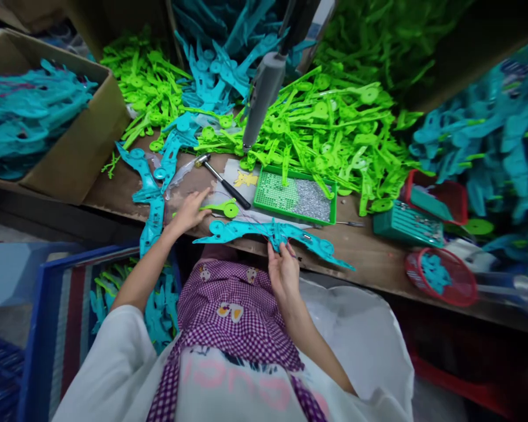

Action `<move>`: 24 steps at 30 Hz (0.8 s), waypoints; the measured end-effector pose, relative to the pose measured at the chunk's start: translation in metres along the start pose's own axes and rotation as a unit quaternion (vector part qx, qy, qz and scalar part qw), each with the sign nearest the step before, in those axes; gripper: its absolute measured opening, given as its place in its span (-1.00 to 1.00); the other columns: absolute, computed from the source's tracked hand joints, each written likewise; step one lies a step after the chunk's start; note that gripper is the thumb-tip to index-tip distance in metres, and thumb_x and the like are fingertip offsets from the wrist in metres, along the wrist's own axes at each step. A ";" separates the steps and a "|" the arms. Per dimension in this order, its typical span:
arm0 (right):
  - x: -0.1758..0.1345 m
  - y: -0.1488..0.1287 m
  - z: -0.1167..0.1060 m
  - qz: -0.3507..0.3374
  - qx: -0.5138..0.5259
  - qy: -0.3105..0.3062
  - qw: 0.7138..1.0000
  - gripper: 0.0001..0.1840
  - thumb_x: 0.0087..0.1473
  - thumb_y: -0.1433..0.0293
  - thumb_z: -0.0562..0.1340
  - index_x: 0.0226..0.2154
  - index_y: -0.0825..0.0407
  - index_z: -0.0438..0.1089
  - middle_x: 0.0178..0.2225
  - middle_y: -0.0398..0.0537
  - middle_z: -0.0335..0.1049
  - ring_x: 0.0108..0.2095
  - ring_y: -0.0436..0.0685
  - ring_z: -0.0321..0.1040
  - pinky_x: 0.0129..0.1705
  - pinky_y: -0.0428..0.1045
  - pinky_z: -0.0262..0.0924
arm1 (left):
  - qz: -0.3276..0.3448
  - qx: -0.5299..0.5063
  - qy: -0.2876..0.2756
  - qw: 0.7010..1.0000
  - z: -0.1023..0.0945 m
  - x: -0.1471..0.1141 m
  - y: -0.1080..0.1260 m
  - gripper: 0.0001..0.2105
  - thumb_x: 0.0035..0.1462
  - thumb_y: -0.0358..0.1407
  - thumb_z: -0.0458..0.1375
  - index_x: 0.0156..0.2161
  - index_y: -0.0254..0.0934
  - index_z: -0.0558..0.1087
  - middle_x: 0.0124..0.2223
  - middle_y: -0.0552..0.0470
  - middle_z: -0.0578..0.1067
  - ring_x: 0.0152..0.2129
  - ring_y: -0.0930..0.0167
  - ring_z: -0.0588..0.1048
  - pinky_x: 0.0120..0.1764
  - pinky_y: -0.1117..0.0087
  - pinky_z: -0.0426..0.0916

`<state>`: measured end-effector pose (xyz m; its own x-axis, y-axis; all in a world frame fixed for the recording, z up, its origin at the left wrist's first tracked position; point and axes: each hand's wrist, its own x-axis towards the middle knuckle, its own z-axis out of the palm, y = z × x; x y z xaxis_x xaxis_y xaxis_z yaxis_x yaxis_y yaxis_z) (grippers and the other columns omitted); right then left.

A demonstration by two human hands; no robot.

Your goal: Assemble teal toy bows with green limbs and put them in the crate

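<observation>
My right hand (284, 271) pinches the lower middle of a long turquoise plastic part (233, 230) at the table's front edge. Round bosses and moulded recesses show along this part, and thin dark wires run over it. My left hand (190, 212) is over the table with thumb and forefinger apart, around the thin end of a lime-green plastic lever (230, 208). Whether the fingers touch the lever is hard to see. Left of that hand, more turquoise parts (152, 190) lie joined or overlapping. Behind it rests a hammer (224, 183) with a black handle.
A grey power screwdriver (264, 97) hangs over the table. Lime-green levers (330, 129) lie heaped behind a green tray (295, 218) of small metal pieces. A teal box (389, 225) and a red basket (460, 296) stand right. A carton (77, 140) of turquoise parts stands left, above a blue crate (37, 328).
</observation>
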<state>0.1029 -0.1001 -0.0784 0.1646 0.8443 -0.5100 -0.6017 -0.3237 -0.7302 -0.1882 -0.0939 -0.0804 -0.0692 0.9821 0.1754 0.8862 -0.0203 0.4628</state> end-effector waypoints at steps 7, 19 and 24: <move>-0.029 -0.053 -0.045 0.130 -0.257 -0.150 0.946 -0.48 -0.31 0.24 0.51 -0.21 0.02 0.50 -0.15 0.01 0.57 -0.25 0.15 0.55 -0.10 0.11 0.45 | 0.046 -0.013 0.107 0.993 -0.004 -0.007 0.026 -0.57 0.13 -0.40 0.18 0.13 -0.29 0.42 -0.05 -0.13 0.39 -0.09 0.25 0.46 0.00 0.24 0.39; 0.020 -0.056 0.058 -0.236 -0.617 -0.261 0.704 -0.90 -0.01 0.29 0.35 -0.43 -0.02 0.50 -0.35 -0.01 0.48 -0.31 0.16 0.38 -0.12 0.08 0.20 | 0.007 -0.018 0.202 0.979 0.000 -0.036 0.056 -0.75 0.16 -0.33 0.17 -0.04 -0.22 0.47 -0.09 -0.06 0.49 -0.08 0.27 0.49 0.04 0.22 0.38; 0.047 -0.063 0.081 -0.185 -0.626 -0.333 0.680 -0.83 0.06 0.32 0.22 -0.51 0.00 0.45 -0.46 -0.11 0.45 -0.39 0.07 0.33 -0.27 -0.01 0.10 | -0.029 -0.035 0.202 0.978 0.009 -0.048 0.062 -0.79 0.16 -0.32 0.16 -0.08 -0.21 0.46 -0.12 -0.06 0.52 -0.10 0.26 0.49 0.04 0.19 0.36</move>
<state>0.0849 -0.0055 -0.0192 -0.5177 0.8384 -0.1706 0.5910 0.2062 -0.7799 -0.1259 -0.1404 -0.0683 -0.3065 0.8285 0.4686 0.8430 0.0077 0.5378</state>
